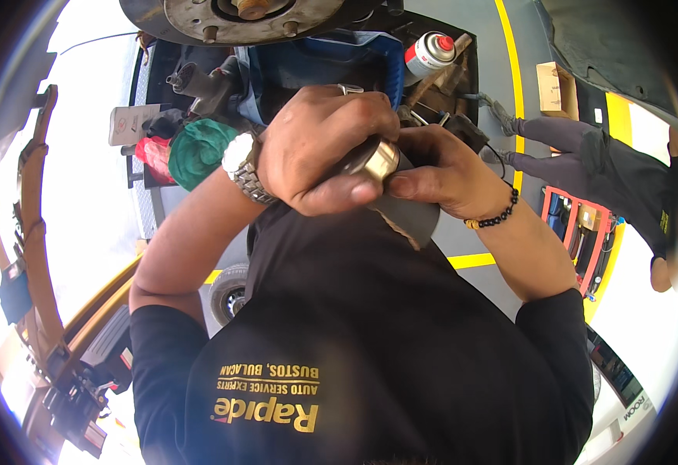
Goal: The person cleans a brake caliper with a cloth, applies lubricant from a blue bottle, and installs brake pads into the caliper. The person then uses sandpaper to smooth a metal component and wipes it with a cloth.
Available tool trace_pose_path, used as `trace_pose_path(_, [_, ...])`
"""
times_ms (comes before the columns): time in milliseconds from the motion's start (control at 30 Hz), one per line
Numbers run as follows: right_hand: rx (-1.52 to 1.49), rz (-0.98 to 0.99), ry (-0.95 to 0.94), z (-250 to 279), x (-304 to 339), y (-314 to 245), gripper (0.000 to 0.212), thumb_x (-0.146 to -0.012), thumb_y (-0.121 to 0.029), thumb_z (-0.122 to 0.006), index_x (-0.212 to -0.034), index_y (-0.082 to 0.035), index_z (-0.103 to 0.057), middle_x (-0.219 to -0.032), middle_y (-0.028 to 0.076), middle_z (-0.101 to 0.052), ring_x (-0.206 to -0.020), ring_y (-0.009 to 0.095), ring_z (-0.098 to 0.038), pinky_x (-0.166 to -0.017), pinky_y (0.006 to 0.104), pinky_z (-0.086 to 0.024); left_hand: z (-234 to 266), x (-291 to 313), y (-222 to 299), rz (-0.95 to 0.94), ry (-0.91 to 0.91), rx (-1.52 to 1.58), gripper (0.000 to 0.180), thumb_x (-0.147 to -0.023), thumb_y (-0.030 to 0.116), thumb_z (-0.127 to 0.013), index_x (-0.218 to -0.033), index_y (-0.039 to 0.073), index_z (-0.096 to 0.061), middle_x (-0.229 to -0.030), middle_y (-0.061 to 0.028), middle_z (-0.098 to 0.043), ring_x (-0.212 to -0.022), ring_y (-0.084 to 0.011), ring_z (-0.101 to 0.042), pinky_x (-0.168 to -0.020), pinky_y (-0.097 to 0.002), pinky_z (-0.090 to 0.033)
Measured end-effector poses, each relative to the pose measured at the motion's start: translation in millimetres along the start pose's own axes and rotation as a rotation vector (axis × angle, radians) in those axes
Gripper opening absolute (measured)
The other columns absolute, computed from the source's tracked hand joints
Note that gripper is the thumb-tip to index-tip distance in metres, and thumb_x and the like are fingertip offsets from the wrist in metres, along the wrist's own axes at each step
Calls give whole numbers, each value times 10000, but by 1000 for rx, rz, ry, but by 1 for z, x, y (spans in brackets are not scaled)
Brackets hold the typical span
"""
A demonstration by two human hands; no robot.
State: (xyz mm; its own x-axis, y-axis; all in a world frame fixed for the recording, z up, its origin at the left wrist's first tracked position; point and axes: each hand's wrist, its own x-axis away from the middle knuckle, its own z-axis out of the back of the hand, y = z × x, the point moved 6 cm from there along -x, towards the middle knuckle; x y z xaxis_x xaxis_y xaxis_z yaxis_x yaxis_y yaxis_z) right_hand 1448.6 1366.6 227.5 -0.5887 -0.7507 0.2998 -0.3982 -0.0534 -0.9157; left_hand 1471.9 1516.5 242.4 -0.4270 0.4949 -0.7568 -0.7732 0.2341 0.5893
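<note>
In front of my chest, my left hand (320, 147) is closed around a shiny metal cylinder (383, 159) that looks like a brake caliper piston. One end of it shows between my fingers; the rest is hidden. A dark grey sheet of sandpaper (415, 209) with a torn brownish edge lies against the cylinder and hangs below it. My right hand (441, 172) pinches this sheet, its thumb close to the cylinder's end. The fingers behind the sheet are mostly hidden.
Above my hands is a wheel hub with brake disc (223, 22). A cart holds a blue tray (395, 74), a spray can (432, 54), an impact wrench (203, 81), a green cloth (198, 153) and a small carton (124, 125). A person (610, 159) stands right, near a red tool trolley (583, 232).
</note>
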Motion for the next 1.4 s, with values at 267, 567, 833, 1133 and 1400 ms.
trace_pose_path(267, [-538,-74,10,-7,-10,22,542,-1005,-285,-670,-1366,84,-501,-1217,193,-656,-1049,337,-714,-868,443,-615,8,-1,-7,57,-22,-11,325,-950,335,-583,-1014,17,-598,-739,-118,-654,-616,-340,-664,-539,-406,-530])
trace_pose_path(567, [-69,20,148,5,2,1,418,-960,-320,-737,-1167,38,-679,-1052,80,-716,-942,140,-681,-853,279,-528,2,-13,-14,54,-98,-46,234,-921,268,-627,-1017,55,-639,-728,-127,-655,-631,-371,-652,-560,-424,-523])
trace_pose_path(833, [326,41,299,28,2,-7,476,-943,-345,-752,-1213,39,-673,-1074,69,-710,-959,117,-648,-847,259,-517,-3,-12,-33,520,-88,-75,247,-1022,221,-543,-1079,-12,-604,-825,-110,-639,-687,-275,-648,-645,-353,-515])
trace_pose_path(1133, [-456,-14,-24,15,-8,17,420,-960,-259,-747,-1225,51,-644,-1061,99,-711,-966,197,-706,-852,308,-559,-7,-20,-27,104,-210,-13,291,-1025,270,-518,-1031,-16,-575,-809,-137,-622,-650,-299,-650,-589,-373,-506])
trace_pose_path(1400, [134,-48,192,34,-2,12,460,-944,-313,-765,-1203,53,-664,-1078,88,-708,-959,149,-685,-853,286,-535,-13,-5,-40,477,-125,3,211,-1011,209,-528,-1031,3,-566,-729,-103,-580,-638,-314,-573,-610,-370,-465])
